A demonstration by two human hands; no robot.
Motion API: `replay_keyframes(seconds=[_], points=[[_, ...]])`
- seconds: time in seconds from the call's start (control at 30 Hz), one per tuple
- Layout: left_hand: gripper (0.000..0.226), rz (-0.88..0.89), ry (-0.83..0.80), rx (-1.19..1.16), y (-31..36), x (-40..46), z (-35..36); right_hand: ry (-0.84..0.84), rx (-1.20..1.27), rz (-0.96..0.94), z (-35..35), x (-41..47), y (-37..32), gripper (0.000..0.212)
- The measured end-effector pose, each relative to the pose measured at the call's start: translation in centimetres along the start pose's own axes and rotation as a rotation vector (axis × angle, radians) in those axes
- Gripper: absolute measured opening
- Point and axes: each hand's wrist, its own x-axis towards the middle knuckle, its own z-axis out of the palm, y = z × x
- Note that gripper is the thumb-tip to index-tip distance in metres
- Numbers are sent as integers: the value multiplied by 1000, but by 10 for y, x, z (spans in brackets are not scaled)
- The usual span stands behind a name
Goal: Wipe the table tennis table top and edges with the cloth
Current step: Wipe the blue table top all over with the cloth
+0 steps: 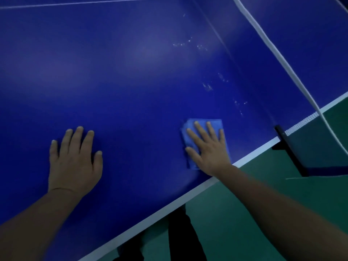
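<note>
Your right hand lies flat on the cloth, fingers straight and slightly spread, pressing it down rather than gripping it. The cloth is a folded light-blue pad, lower right of centre in the frame, lying on the blue surface just in from the white edge line that runs diagonally from the bottom left up to the right. Parts of the cloth show past your fingertips and along the thumb side; the rest is under your palm.

Your left hand is in the lower left, also flat on the surface, fingers straight and close together, holding nothing. It sits well apart from the cloth.

Above the cloth, towards the upper right, small whitish specks are scattered on the surface in loose patches. Whether they are droplets or dust you cannot tell from here.

The net crosses the upper right corner, its white top band slanting down to the right edge. Its dark post clamps onto the surface edge at the right, near your right hand but not touching it. Beyond the edge, the green floor fills the lower right. Dark legs show at the bottom centre, just below the edge line
</note>
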Motion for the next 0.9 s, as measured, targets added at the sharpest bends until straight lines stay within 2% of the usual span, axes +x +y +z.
replay_keyframes(seconds=[0.1,0.17,0.23,0.37,0.47,0.53,0.63,0.7,0.77,0.83,0.9], points=[[66,-18,42,-35,25,22,-2,-2,83,373,-13,29,70,67],[65,-21,39,-42,52,45,3,16,143,487,-15,40,85,67],[66,-35,26,-68,86,71,12,36,78,372,-8,30,76,68],[72,-130,3,-98,134,103,32,67,-4,-251,4,-6,58,62],[70,-147,18,-65,135,106,39,79,-14,-558,-10,56,74,59],[69,-144,18,-58,132,105,40,119,-29,-588,-21,127,78,59],[67,-142,6,-51,133,107,40,106,-44,-387,-47,232,79,67],[66,-145,10,-38,133,107,40,68,-26,-239,-57,263,74,70],[65,-144,14,-43,134,107,40,93,-44,-193,-53,248,63,70],[65,-153,21,-57,134,108,40,141,-22,-381,-38,194,54,66],[65,-154,22,-55,134,108,41,109,-41,-724,-26,149,62,60]])
